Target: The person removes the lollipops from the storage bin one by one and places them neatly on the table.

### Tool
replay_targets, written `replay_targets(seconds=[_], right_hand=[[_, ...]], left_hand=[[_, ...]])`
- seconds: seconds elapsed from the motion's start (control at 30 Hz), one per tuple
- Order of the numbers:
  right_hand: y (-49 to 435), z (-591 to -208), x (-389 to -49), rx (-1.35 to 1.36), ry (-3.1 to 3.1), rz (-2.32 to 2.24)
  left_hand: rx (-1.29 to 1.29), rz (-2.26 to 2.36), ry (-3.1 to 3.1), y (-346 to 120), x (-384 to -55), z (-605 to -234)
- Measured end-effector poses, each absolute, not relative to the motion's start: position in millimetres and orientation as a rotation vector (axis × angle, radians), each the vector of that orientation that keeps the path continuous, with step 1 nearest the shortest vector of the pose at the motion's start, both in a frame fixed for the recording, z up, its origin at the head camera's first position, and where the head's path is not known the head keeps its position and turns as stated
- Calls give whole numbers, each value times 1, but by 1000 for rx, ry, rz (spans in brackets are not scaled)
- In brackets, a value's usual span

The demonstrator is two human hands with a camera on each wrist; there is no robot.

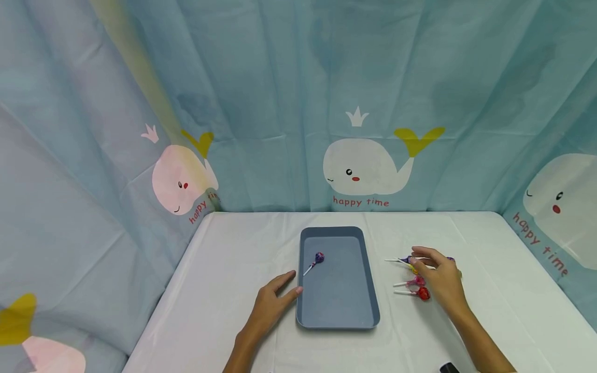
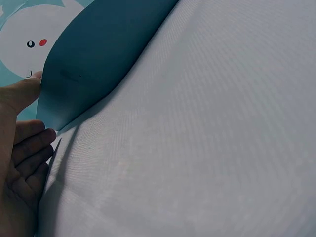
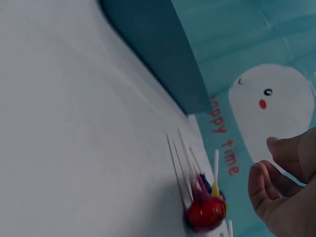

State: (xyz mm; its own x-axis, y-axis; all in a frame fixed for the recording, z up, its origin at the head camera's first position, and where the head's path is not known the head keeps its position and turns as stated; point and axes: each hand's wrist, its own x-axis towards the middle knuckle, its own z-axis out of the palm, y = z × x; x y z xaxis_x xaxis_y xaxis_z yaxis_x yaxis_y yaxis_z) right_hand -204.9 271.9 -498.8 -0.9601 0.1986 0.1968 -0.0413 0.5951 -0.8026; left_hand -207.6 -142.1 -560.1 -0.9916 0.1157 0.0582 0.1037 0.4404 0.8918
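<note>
A shallow blue-grey tray (image 1: 336, 305) lies on the white table, with one purple-wrapped lollipop (image 1: 319, 257) inside it toward the left. My left hand (image 1: 270, 308) is at the tray's left side, thumb and fingertips right at its rim. Right of the tray lies a group of lollipops: a red one (image 1: 423, 293), a pink one (image 1: 418, 281), a yellow one (image 1: 413, 269) and a purple one (image 1: 404, 259). Over their far end hovers my right hand (image 1: 440, 280), partly covering them. In the right wrist view a gap shows between its thumb and fingers, with nothing held there.
A white cloth covers the table (image 1: 242, 248). Blue curtains (image 1: 280, 103) printed with whales hang behind it and at both sides. Near the bottom edge, by my right forearm, is a small black object (image 1: 449, 368), partly cut off.
</note>
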Motion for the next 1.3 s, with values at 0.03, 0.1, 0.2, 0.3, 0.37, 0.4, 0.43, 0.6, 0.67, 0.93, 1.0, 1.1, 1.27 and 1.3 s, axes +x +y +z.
replay_targets(seconds=[0.03, 0.1, 0.2, 0.3, 0.37, 0.4, 0.43, 0.6, 0.67, 0.93, 1.0, 1.1, 1.27, 1.3], right_hand=[[269, -499, -206, -120, -2557, 1311], [262, -500, -208, -111, -2553, 1342], [253, -501, -211, -115, -2554, 1385], [243, -501, -214, -103, -2541, 1444], [237, -500, -215, -87, -2531, 1484], [233, -500, -215, -79, -2525, 1499], [230, -500, -216, -70, -2519, 1514], [217, -503, -218, -51, -2514, 1543], [212, -504, -220, -44, -2514, 1552], [192, -505, -221, -25, -2506, 1646], [188, -506, -221, -20, -2511, 1659], [182, -508, -223, -3, -2511, 1673], [172, -511, -225, 26, -2504, 1688], [170, -511, -225, 31, -2500, 1691]], left_hand=[[204, 1642, 2658, -142, -208, -560], [206, 1641, 2661, -142, -207, -560], [201, 1641, 2660, -142, -207, -561], [198, 1641, 2660, -142, -207, -561], [196, 1642, 2658, -142, -208, -561], [197, 1642, 2656, -142, -208, -560], [207, 1644, 2658, -142, -208, -560], [208, 1646, 2653, -142, -209, -559], [194, 1643, 2648, -142, -209, -559], [198, 1638, 2673, -142, -210, -561], [197, 1641, 2670, -143, -210, -561], [198, 1644, 2663, -142, -210, -561], [201, 1640, 2662, -142, -209, -561], [201, 1638, 2664, -142, -209, -561]])
